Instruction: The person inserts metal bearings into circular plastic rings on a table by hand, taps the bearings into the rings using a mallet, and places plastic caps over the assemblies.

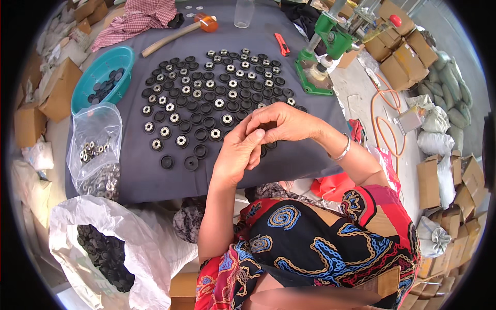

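Observation:
My left hand (236, 154) and my right hand (289, 123) meet above the near edge of a table with a dark grey cloth (243, 181). Fingers of both are bent and pressed together at the tips; whatever lies between them is hidden. A silver bangle circles my right wrist. Beneath and beyond the hands, many black plastic wheels (191, 163) are spread over the cloth. Some have a silver ball bearing (181, 140) seated in the centre, while others show an open hollow. The hands cover a few of the wheels at the near right.
At left stand a teal basin (77, 98) of black discs, a clear bag (95, 121) of bearings and a white sack (150, 274) of black wheels. A mallet (173, 40), a glass (244, 13), a red cutter (282, 44) and a green press (316, 85) line the far side.

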The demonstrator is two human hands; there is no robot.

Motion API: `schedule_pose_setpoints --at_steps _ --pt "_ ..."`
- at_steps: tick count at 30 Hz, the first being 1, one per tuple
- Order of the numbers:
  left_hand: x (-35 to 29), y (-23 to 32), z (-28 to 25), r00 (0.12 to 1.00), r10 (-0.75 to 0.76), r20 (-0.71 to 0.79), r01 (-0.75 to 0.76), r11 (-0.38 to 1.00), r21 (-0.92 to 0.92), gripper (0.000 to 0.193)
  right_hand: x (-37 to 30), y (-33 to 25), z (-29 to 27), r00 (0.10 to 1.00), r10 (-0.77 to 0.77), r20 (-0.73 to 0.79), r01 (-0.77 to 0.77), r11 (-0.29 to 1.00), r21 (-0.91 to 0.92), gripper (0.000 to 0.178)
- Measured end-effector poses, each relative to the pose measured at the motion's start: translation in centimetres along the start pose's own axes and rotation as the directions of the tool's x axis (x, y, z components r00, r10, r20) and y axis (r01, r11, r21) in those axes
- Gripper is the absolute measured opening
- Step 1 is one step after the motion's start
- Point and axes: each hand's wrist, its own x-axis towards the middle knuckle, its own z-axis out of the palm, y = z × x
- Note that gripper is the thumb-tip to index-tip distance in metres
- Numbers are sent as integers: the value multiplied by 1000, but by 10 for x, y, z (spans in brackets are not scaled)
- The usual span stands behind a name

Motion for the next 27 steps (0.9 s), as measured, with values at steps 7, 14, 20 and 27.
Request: schedule_pose_setpoints --at_steps 7,14,20,27 --pt "1 12 -34 933 157 -324 -249 932 -265 34 -23 32 -73 829 42 -558 -284 891 -355 21" --pt "-1 20 -51 894 212 -395 -369 848 -380 27 -36 71 -105 859 52 -510 -394 703 -592 25" --pt "1 19 -52 893 193 -407 -361 846 -392 26 -28 88 -123 882 117 -457 -402 693 -598 27" --pt "0 20 -54 895 221 -388 -371 852 -370 26 -16 87 -133 855 230 -464 -486 669 -563 31"
